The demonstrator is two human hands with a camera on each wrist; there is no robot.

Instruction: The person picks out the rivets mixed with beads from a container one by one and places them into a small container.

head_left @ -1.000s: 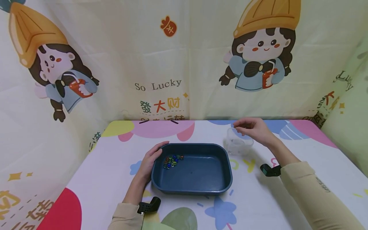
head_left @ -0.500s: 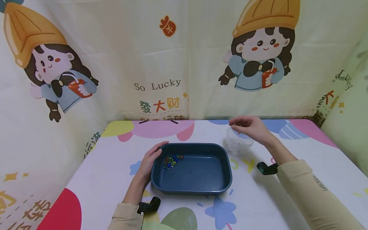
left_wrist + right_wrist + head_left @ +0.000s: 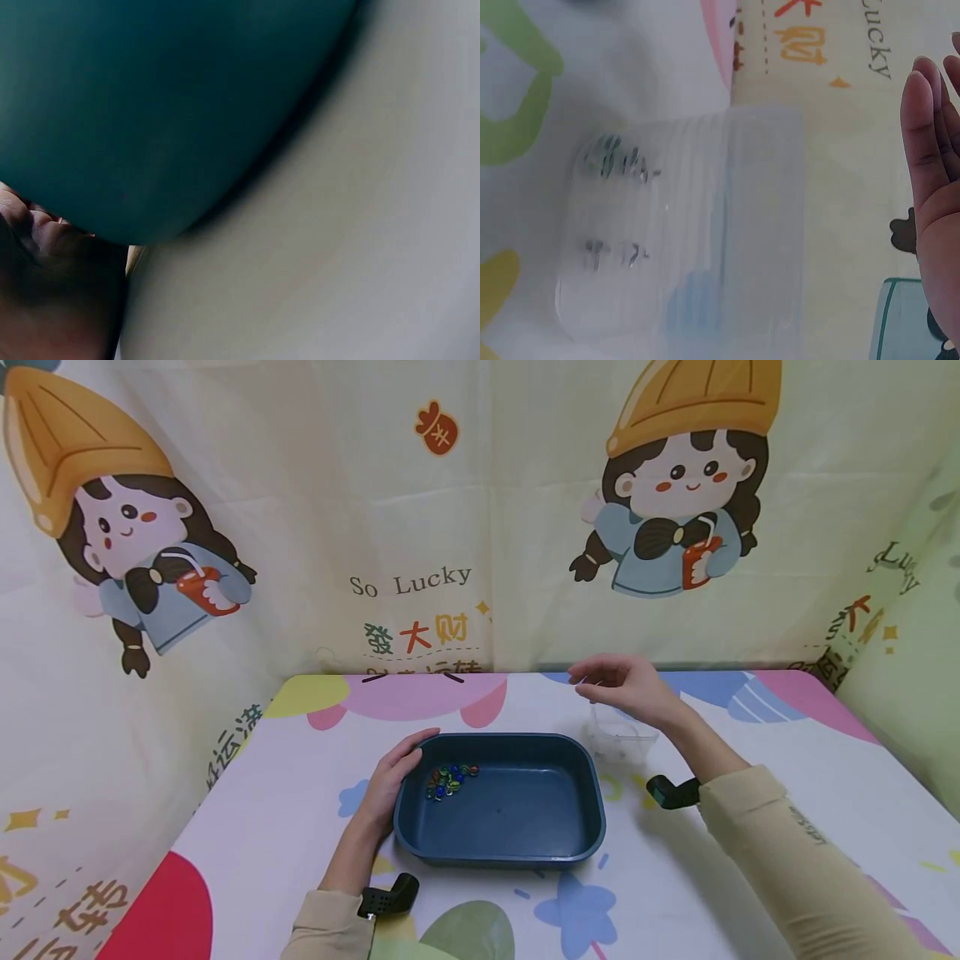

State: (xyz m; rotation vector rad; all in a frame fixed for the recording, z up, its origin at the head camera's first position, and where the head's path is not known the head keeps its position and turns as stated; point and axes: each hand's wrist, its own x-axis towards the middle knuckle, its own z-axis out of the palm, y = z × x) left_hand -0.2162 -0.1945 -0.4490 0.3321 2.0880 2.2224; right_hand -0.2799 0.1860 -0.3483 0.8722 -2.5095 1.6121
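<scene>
Many glossy marbles (image 3: 453, 787) | rounded blue tub (image 3: 517, 818) | ribbed clear box (image 3: 686, 217)

You have one blue tray (image 3: 517, 802), taken as clock centre. Inside it, toward ten o'clock: at least ten marbles (image 3: 453, 786), too bunched for exact count. One clear container (image 3: 626, 747), two o'clock. Your hands, two: left hand (image 3: 388, 781), nine o'clock; right hand (image 3: 630, 691), past one. Black wrist devices, two: eight (image 3: 388, 896) and three o'clock (image 3: 673, 792). One table (image 3: 300, 802).
</scene>
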